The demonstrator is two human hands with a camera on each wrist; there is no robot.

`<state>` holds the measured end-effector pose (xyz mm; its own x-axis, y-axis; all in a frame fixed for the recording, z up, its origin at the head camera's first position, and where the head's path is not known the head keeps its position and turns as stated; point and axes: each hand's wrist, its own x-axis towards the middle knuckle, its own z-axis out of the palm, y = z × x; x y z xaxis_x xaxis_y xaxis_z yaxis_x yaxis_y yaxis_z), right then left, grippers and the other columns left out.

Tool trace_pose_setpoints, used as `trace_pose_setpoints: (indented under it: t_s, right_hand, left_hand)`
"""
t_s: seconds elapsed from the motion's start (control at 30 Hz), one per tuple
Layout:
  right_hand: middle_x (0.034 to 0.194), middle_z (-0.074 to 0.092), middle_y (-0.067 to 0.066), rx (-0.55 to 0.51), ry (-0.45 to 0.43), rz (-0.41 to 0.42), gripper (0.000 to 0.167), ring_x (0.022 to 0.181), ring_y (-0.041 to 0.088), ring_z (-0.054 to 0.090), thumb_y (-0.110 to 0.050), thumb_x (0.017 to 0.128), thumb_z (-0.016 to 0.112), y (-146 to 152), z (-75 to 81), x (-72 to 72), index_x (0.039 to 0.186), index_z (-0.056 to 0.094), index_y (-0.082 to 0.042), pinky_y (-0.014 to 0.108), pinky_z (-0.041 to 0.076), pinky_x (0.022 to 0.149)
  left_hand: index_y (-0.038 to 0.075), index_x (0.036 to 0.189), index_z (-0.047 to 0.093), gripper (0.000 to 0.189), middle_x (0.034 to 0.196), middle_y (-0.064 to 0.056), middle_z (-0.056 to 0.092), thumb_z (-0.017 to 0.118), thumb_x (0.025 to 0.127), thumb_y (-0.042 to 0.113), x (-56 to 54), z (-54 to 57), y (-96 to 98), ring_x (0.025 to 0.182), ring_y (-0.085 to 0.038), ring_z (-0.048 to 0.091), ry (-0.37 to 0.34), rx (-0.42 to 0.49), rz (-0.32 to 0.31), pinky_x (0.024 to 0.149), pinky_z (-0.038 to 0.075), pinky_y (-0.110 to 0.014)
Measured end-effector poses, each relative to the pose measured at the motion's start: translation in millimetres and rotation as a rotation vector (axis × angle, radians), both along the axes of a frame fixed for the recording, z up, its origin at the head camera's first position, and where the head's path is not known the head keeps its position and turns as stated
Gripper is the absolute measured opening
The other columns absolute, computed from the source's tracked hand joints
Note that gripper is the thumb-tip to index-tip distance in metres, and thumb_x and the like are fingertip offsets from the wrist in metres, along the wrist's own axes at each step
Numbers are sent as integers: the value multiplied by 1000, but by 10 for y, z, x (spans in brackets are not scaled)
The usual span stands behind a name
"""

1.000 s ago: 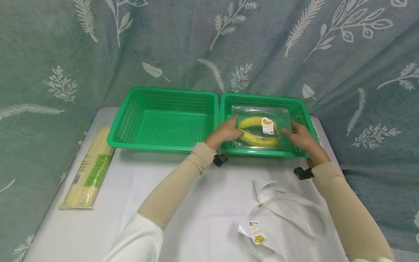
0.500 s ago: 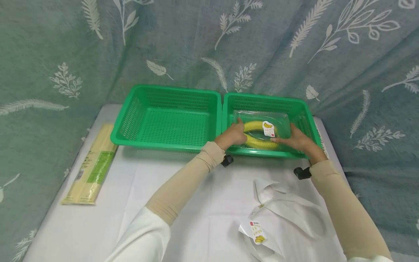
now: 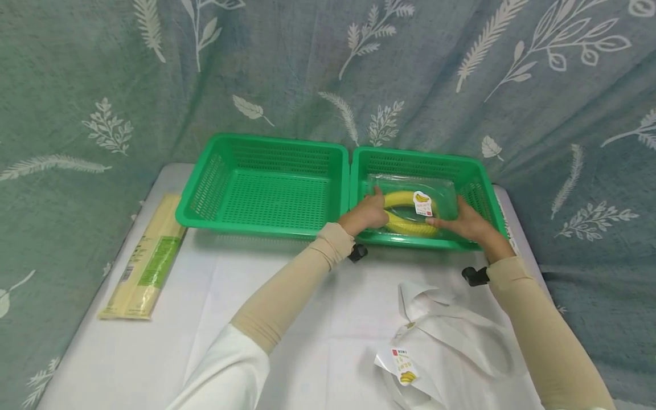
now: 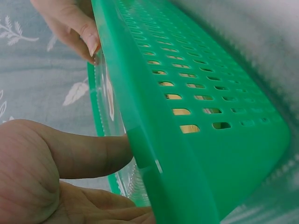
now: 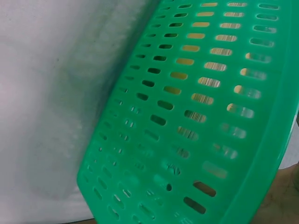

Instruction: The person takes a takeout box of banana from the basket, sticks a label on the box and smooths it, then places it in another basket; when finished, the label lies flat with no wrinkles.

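Observation:
A clear plastic box [image 3: 445, 192] with yellow bananas [image 3: 410, 228] and a white banana label [image 3: 422, 203] lies inside the right green basket [image 3: 417, 242]. My left hand [image 3: 366, 214] holds the box's left side, its thumb over the near left part. At the right end my right hand [image 3: 465, 221] grips the box, thumb at the near right corner and fingers along the side. In the left wrist view the left thumb [image 4: 93, 154] reaches past the basket rim. Through the slotted wall [image 5: 154, 107] in the right wrist view, bits of yellow and a barcode pattern show.
A second green basket [image 3: 266, 229] stands side by side at the left with nothing in it. A long pale packet with a green label [image 3: 159, 262] lies on the table's left. Curled white banana-label strips [image 3: 451, 324] lie in front of the right basket. Patterned curtain [image 3: 287, 68] hangs behind.
The box of bananas has gone lower into the right basket, both hands keeping to its sides. The right thumb has moved onto its near right corner. The last half second shows little motion.

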<state>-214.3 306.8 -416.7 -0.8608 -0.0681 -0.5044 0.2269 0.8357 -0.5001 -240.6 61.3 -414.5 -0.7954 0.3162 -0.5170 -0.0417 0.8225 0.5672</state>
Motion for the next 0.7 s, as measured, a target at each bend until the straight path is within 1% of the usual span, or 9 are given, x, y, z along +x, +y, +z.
trace_pose_setpoints:
  t_s: [0.2, 0.33, 0.47, 0.5, 0.57, 0.6, 0.63, 0.67, 0.7]
  right_hand:
    - [161, -17, 35, 16, 1, 8, 130, 150, 57, -3, -69, 89, 60, -14, 9, -17, 152, -27, 3, 71, 16, 120]
    - [161, -22, 33, 3, -7, 18, 130, 150, 57, -6, -70, 89, 58, -27, 11, -22, 150, -32, 1, 72, 15, 119]
    - [160, -24, 32, -10, -7, 18, 129, 149, 58, -7, -69, 90, 57, -8, -21, 21, 150, -34, 1, 72, 14, 119]
    - [161, -23, 32, -10, 2, 15, 128, 149, 57, -6, -69, 91, 57, -4, -30, 38, 150, -33, 1, 72, 14, 119]
    - [161, -22, 32, -13, 35, -5, 126, 150, 57, -6, -69, 92, 55, 1, -45, 81, 151, -32, 1, 72, 15, 119]
    - [161, -21, 32, -16, 70, -20, 123, 150, 57, -5, -68, 93, 53, 0, -48, 108, 151, -31, 1, 72, 14, 119]
    - [162, -19, 32, -20, 120, -39, 121, 150, 57, -4, -68, 94, 51, -11, -44, 145, 152, -29, 0, 73, 15, 119]
    - [163, -16, 32, -19, 179, -60, 117, 151, 56, -3, -67, 95, 50, -26, -37, 183, 154, -26, -1, 73, 14, 119]
    - [165, -13, 31, -23, 247, -82, 114, 151, 55, -2, -66, 96, 49, -52, -23, 228, 156, -22, -3, 74, 13, 118]
  left_hand:
    - [6, 160, -14, 85, 168, -22, 12, 44, 98, 3, -27, 3, -12, 47, -9, 28, 3, 6, 5, 43, 32, -23]
    - [8, 160, -14, 85, 169, -21, 9, 45, 98, 3, -37, -9, -40, 46, -9, 28, 6, 24, 16, 43, 31, -23]
    - [8, 160, -14, 87, 169, -23, 5, 46, 98, 2, 0, -33, -65, 46, -9, 28, 12, 73, 36, 41, 31, -23]
    - [9, 160, -14, 88, 169, -23, 4, 47, 97, 3, 20, -33, -78, 48, -10, 31, 24, 90, 46, 42, 32, -24]
    - [9, 160, -13, 89, 169, -23, 6, 50, 97, 3, 78, -17, -130, 53, -14, 36, 75, 165, 81, 45, 37, -26]
    - [9, 161, -12, 90, 169, -21, 8, 52, 98, 6, 116, 3, -173, 62, -15, 49, 107, 202, 106, 53, 47, -26]
    - [9, 161, -10, 90, 169, -20, 9, 54, 98, 8, 157, 30, -231, 77, -18, 61, 154, 243, 127, 67, 55, -27]
    - [9, 162, -8, 90, 169, -18, 12, 57, 98, 11, 198, 61, -303, 98, -22, 65, 199, 288, 153, 84, 58, -31]
    - [10, 162, -5, 90, 169, -17, 14, 58, 99, 15, 237, 88, -390, 120, -27, 61, 247, 332, 179, 100, 55, -36]
